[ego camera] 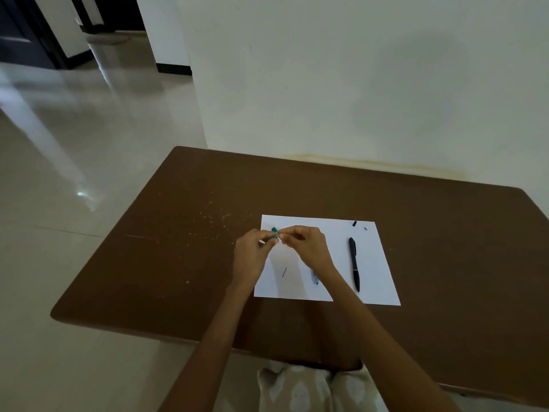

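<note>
One teal pen piece (275,231) sits between two hands. The left hand (252,255) curls its fingers round it and the right hand (307,243) pinches its end. Nearer the person than the hands lie one thin rod (285,272) and one blue piece (315,278). Right of the right hand lie one black pen (354,264) and two small bits (354,223) — all on one white sheet (383,281).

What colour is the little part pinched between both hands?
The part is teal green, shown in the head view, between the left hand and right hand.

Brown table (445,248) with a white paper sheet (377,263) and crumbs (214,217)
</note>
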